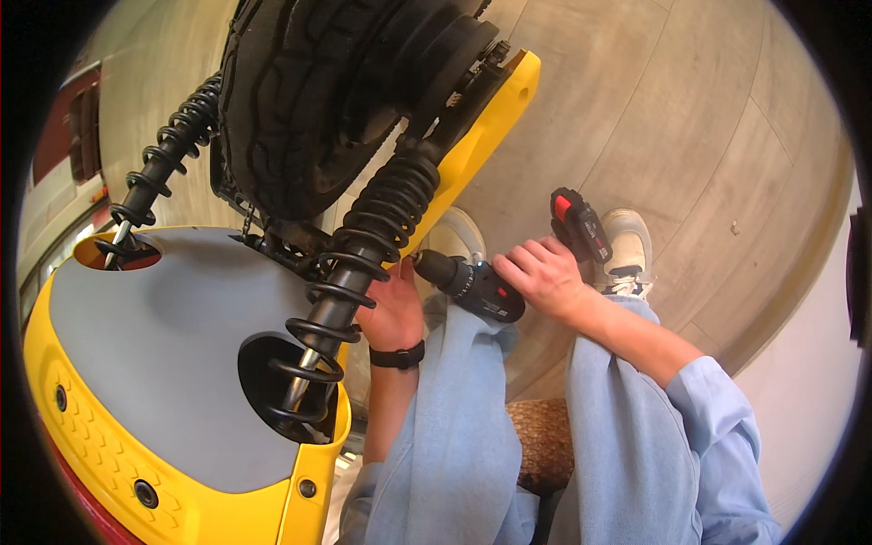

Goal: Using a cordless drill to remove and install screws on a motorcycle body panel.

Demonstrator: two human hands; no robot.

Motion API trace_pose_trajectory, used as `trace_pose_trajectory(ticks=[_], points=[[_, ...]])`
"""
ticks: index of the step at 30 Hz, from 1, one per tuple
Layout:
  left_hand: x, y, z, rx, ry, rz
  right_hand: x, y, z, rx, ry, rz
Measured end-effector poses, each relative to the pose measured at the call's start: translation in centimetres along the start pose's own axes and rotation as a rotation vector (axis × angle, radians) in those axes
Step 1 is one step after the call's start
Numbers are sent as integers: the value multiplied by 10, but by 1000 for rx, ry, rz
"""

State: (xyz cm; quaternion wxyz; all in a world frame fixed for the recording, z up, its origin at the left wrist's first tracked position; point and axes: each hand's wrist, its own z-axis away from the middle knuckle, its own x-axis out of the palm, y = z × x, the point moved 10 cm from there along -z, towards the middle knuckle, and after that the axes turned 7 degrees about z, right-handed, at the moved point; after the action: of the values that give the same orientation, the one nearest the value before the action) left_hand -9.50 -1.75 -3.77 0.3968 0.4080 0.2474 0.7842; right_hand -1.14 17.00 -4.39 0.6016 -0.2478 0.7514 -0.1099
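My right hand is wrapped round the grip of a black cordless drill, whose red-and-black battery pack sticks out past the fingers. The drill's chuck points left, at the yellow swing arm beside a black coil-spring shock absorber. My left hand, with a black band on the wrist, reaches up behind the spring, palm showing. Its fingertips are hidden by the spring and arm, near the drill's tip. Whether it grips something there cannot be seen.
A knobbly black tyre stands above a grey and yellow body panel. Another coil-spring shock rises on the far left. My shoe rests on the wood-look floor, and a brown textured stool shows between my legs.
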Motion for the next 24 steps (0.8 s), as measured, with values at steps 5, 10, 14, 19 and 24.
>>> trace_pose_trajectory(ticks=[5, 10, 14, 19, 24], points=[[10, -4, 2, -16, -70, 48, -4, 0, 0, -7, 12, 10], [12, -42, 26, -237, -188, -552, -5, -1, -1, -24, 3, 4], [14, -72, 40, -426, -430, -847, -8, 1, -1, -9, -22, 0], [-10, -95, 50, -705, -240, -546, -10, 1, -2, -14, -19, -21], [1, -87, 46, -585, -273, -640, -10, 3, 0, -7, -4, -18]])
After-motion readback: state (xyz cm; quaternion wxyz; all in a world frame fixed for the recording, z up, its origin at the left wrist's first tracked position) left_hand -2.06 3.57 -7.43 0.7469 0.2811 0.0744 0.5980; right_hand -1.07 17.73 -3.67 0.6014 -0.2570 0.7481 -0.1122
